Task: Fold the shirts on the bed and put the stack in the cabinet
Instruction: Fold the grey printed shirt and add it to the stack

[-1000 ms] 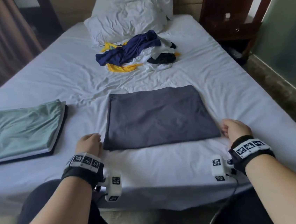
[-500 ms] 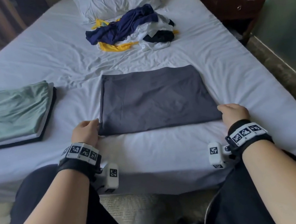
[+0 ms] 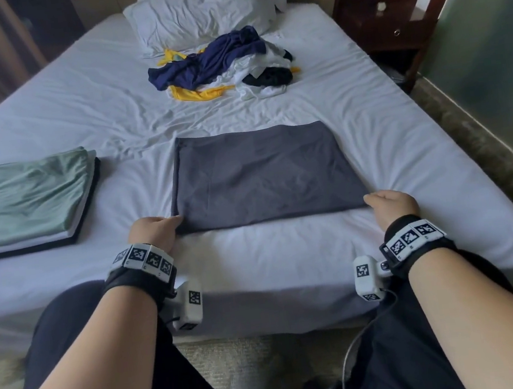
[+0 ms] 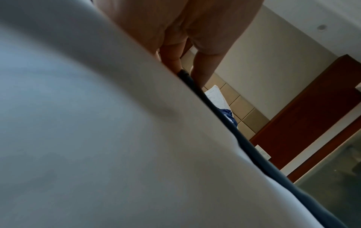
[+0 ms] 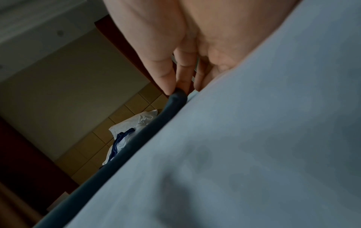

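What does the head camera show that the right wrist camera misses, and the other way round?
Only the head view shows the folded green stack at the left, the left hand at the gray shirt's near left corner, and the wooden nightstand.

Only the right wrist view shows the right hand's fingers up close, thumb and forefinger pinching the shirt's rolled edge.

Both show the folded gray shirt, the right hand, the white sheet, the pillow and the unfolded clothes pile.

Both hands, left (image 3: 154, 232) and right (image 3: 391, 205), pinching low.
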The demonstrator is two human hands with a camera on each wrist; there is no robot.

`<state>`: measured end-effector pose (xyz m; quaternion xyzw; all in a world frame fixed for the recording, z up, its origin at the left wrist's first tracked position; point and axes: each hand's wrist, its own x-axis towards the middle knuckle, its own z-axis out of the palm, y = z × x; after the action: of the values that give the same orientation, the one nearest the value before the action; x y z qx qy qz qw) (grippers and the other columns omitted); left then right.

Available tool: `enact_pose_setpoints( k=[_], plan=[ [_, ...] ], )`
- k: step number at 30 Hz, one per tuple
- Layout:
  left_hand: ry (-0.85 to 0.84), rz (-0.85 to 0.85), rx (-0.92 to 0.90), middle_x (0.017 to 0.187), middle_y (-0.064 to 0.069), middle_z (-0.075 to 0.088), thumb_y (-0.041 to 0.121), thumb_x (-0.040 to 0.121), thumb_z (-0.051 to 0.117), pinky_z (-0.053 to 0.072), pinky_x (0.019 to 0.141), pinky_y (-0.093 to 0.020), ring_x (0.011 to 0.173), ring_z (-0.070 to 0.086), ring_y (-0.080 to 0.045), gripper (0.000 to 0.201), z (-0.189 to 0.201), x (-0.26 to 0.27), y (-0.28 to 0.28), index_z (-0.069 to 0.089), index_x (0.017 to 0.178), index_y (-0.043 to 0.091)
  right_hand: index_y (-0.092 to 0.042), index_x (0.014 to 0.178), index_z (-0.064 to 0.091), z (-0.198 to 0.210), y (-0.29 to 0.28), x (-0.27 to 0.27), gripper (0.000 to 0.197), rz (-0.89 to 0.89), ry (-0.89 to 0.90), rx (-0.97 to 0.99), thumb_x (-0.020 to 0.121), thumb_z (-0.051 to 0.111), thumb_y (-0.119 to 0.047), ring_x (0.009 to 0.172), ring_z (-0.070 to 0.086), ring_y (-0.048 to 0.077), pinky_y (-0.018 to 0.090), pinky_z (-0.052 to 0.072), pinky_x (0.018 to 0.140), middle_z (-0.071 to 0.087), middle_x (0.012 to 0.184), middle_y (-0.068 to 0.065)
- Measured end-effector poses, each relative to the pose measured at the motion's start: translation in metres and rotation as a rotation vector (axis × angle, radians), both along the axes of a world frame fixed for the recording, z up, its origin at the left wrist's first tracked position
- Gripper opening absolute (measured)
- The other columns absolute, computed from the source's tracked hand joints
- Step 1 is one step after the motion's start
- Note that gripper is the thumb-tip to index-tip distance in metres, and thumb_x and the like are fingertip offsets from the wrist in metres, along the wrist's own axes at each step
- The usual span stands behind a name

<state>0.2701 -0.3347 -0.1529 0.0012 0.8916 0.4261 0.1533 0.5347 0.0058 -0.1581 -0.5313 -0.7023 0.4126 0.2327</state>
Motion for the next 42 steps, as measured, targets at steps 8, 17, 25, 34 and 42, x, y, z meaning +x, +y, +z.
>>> enact_pose_setpoints(
  k=[8, 17, 25, 34, 42],
  plan=[
    [-0.106, 0.052, 0.097, 0.083, -0.007, 0.075, 0.049, 0.084, 0.074, 0.055, 0.083, -0.038, 0.082, 0.070, -0.029, 0.033, 0.009, 0.002, -0.010, 0.077, 0.081, 0.016, -0.011, 0.091, 0.076, 0.003, 0.000, -0.001, 0.015, 0.105, -0.073, -0.005, 0.089, 0.071, -0.025, 0.106, 0.065, 0.030, 0.032, 0.046, 0.089, 0.074, 0.106, 0.009],
    [-0.225, 0.121, 0.353, 0.075, -0.004, 0.071, 0.053, 0.046, 0.083, 0.056, 0.080, -0.042, 0.073, 0.065, -0.026, 0.045, -0.005, -0.010, -0.015, 0.077, 0.073, 0.018, -0.020, 0.095, 0.070, 0.005, 0.008, 0.002, 0.003, 0.055, 0.052, -0.173, 0.092, 0.070, -0.022, 0.091, 0.058, 0.018, 0.030, 0.045, 0.086, 0.069, 0.101, 0.006],
    [-0.058, 0.093, 0.036, 0.092, -0.017, 0.075, 0.047, 0.087, 0.062, 0.053, 0.089, -0.044, 0.093, 0.069, -0.038, 0.037, 0.007, -0.002, -0.010, 0.072, 0.082, 0.012, -0.010, 0.082, 0.069, -0.013, 0.032, 0.001, 0.053, 0.014, 0.024, -0.242, 0.059, 0.068, -0.058, 0.103, 0.068, 0.032, 0.045, 0.051, 0.101, 0.074, 0.105, 0.008],
    [0.116, -0.079, -0.135, 0.076, -0.005, 0.068, 0.031, 0.086, 0.073, 0.048, 0.072, -0.035, 0.083, 0.067, -0.031, 0.021, 0.018, 0.004, -0.003, 0.074, 0.090, 0.010, -0.016, 0.090, 0.070, 0.008, 0.015, 0.002, 0.018, 0.044, 0.010, -0.228, 0.082, 0.079, -0.029, 0.107, 0.065, 0.029, 0.037, 0.049, 0.098, 0.070, 0.104, 0.005],
    [0.425, -0.744, -0.497, 0.167, -0.005, 0.023, 0.026, 0.079, 0.081, 0.024, 0.122, -0.034, 0.152, 0.025, -0.023, 0.102, 0.020, 0.011, 0.034, 0.023, 0.161, 0.015, -0.050, 0.152, 0.033, 0.022, -0.008, -0.013, 0.084, 0.352, -0.395, 0.046, 0.078, 0.064, -0.024, 0.128, 0.050, 0.031, 0.033, 0.044, 0.105, 0.042, 0.148, 0.009]
  ],
)
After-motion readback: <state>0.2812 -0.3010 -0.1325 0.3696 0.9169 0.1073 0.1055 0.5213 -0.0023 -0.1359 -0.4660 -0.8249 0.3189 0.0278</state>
